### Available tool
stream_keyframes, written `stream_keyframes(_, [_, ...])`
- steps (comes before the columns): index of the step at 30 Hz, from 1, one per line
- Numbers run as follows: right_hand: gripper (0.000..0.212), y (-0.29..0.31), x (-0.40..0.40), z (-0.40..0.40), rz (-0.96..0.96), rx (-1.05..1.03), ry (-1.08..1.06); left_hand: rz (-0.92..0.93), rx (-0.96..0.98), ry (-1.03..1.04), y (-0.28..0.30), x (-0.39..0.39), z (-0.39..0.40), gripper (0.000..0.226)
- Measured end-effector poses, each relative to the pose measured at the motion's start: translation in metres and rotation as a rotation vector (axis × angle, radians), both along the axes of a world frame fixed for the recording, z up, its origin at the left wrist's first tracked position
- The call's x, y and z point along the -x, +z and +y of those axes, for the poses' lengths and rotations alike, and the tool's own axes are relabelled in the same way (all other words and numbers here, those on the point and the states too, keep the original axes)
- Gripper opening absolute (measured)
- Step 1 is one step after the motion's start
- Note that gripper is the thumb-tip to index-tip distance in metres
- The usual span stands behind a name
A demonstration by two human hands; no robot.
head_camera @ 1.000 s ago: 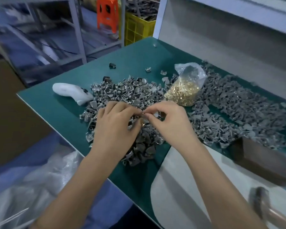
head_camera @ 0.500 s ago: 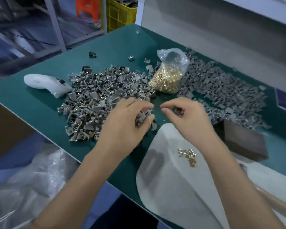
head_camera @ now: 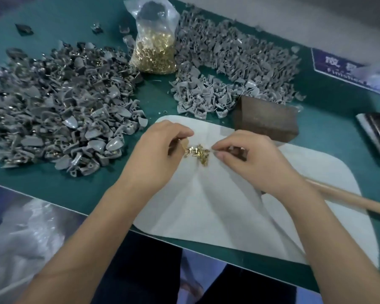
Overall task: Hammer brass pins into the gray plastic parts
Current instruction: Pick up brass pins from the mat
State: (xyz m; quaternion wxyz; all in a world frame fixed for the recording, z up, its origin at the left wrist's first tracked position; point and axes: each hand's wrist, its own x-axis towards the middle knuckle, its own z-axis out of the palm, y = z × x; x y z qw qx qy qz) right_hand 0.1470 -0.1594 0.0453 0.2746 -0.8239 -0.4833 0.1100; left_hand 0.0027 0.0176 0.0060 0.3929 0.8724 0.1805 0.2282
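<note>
While your two hands meet over the small heap of brass pins (head_camera: 198, 152) in the head view, the job stands, by the look of it, at the picking-up step, with no hammering yet in hand. Your left hand (head_camera: 160, 154) has its fingers curled in at the heap's left edge; it seems to pinch something small there, though whether that is a gray part or a pin cannot be told. Your right hand (head_camera: 250, 159) brings thumb and forefinger together at the heap's right edge, apparently closing on a single pin; the pin itself is too small to make out. The loose pins lie on the white mat (head_camera: 239, 216), near you and between the hands, probably so that they show up and stay within reach. The main stock of pins sits in the clear bag (head_camera: 155, 47) at the far middle of the green surface (head_camera: 154, 93). Gray plastic parts form two heaps: the left pile (head_camera: 59, 106), which shows glints of brass and so likely holds finished pieces, and the right pile (head_camera: 235, 71), plain gray and likely waiting. A dark block (head_camera: 266, 119) stands at the mat's far right corner, touching the right pile, perhaps as an anvil. The hammer handle (head_camera: 349, 198) lies across the mat's right side, just beside your right wrist, ready for that hand.
</note>
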Motion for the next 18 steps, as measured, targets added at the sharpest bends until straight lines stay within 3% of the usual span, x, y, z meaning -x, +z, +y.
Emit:
stream_keyframes(4, [0.014,-0.006,0.001,0.003,-0.018,0.008,-0.003,-0.006,-0.017,-0.005,-0.001,0.001,0.001,0.025])
stream_keyframes(14, [0.005,-0.002,0.01,0.02,-0.301,0.074,0.037,0.059,0.004,0.053,0.008,-0.009,0.001,0.017])
stream_keyframes(18, [0.009,-0.003,0.01,0.024,-0.334,0.128,0.025,0.139,-0.081,0.065,0.018,-0.028,0.008,0.016])
